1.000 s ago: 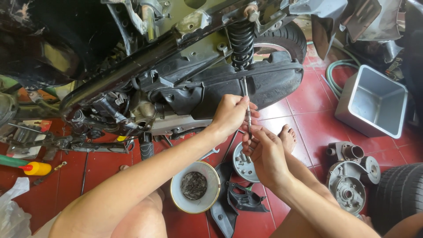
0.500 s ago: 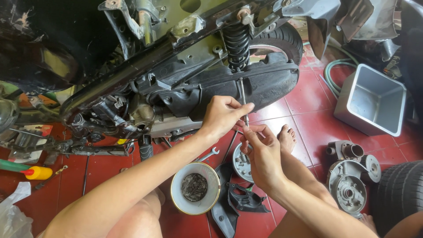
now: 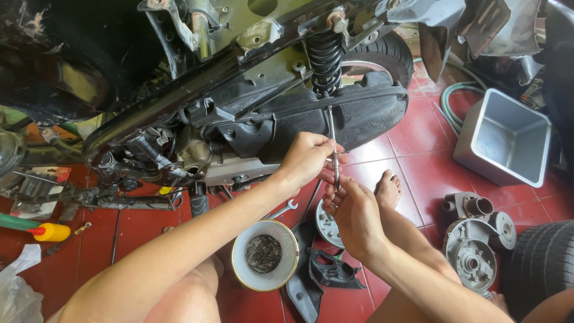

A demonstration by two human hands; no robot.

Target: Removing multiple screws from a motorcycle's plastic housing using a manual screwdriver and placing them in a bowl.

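While both hands close on a thin steel screwdriver (image 3: pixel 332 143) at frame centre, left hand (image 3: pixel 308 157) pinches its shaft and right hand (image 3: pixel 353 210) wraps its lower end, against the matte black engine cover (image 3: pixel 359 113). Below sits 1 round white bowl (image 3: pixel 265 254) of dark screws; a square grey metal tub (image 3: pixel 505 140) stands right.

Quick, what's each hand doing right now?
Left hand: closed around the upper shaft of a long screwdriver.
Right hand: closed on the screwdriver's lower end.
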